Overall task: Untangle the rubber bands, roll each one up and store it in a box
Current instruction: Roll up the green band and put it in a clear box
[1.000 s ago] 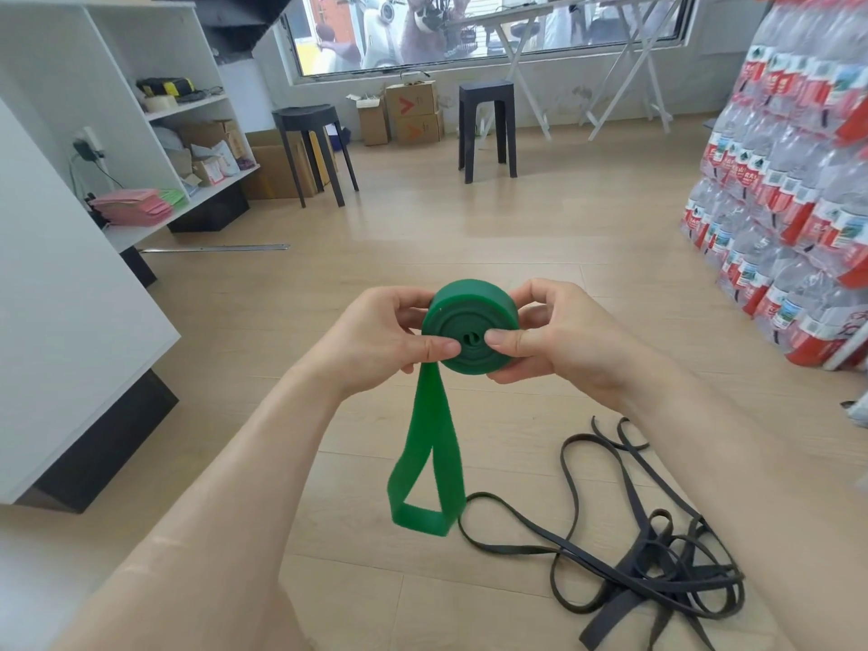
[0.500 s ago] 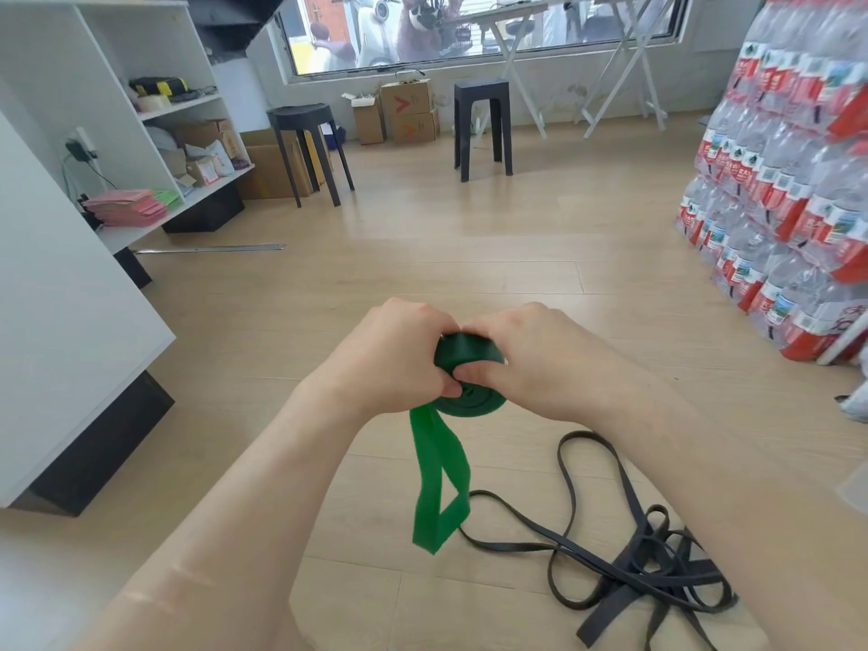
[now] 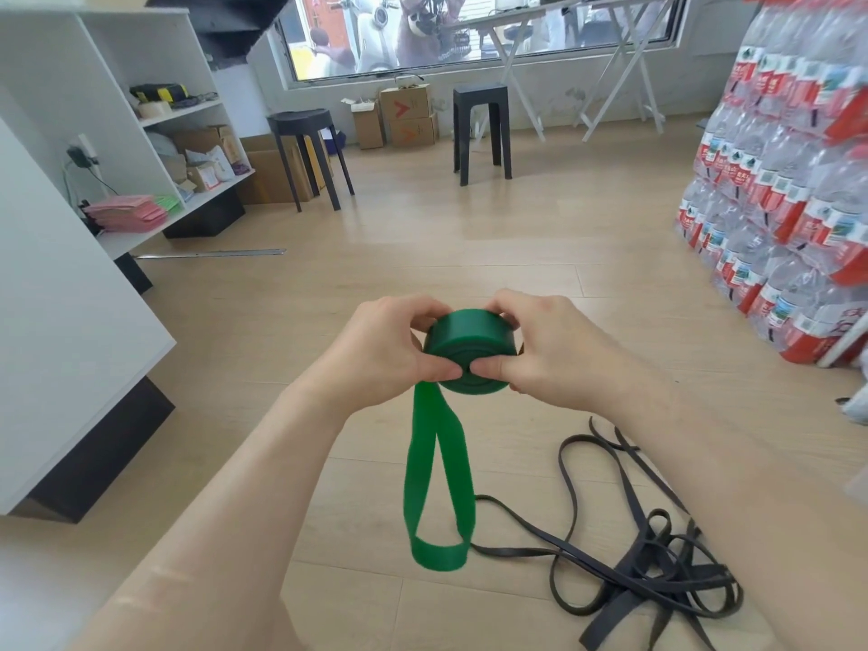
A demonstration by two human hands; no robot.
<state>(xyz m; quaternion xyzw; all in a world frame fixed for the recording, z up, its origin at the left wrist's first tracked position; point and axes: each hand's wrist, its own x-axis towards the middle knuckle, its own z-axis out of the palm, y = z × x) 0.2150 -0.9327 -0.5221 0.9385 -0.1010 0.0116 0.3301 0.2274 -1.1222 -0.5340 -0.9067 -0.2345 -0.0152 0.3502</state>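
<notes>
The green roll [image 3: 465, 340] sits higher than half a second ago and shows its side and near face; before, both fists covered most of it. My left grip [image 3: 385, 350] and right grip [image 3: 549, 350] each pinch the roll at mid-frame, thumbs meeting on its near face, fingers curled behind. Its one loose tail [image 3: 439, 486] now hangs as an open loop above the floor [image 3: 422, 274]. At lower right lies one tangle of black bands [image 3: 648, 570]; I cannot count them. Two black stools [image 3: 481, 129] stand at upper centre, bottle packs [image 3: 789, 180] at the right edge.
</notes>
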